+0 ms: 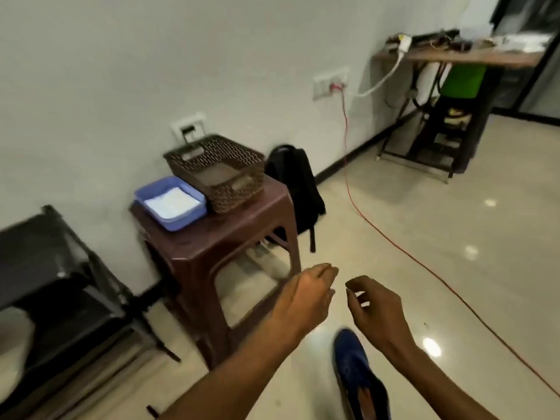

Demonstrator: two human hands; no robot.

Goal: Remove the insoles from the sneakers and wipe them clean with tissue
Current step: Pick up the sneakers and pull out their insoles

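Hovering: left hand (306, 295), right hand (377, 309) loosely curled, empty | blue sneaker (357, 380) | glossy floor (439, 189)

A brown stool (230, 237) stood against a pale wall (121, 71) on a glossy beige floor (424, 207) that showed bright light spots. Left of the stool sat a black chair (45, 268). Just right of it leaned a backpack (297, 183), and far right stood a cluttered table (454, 57).
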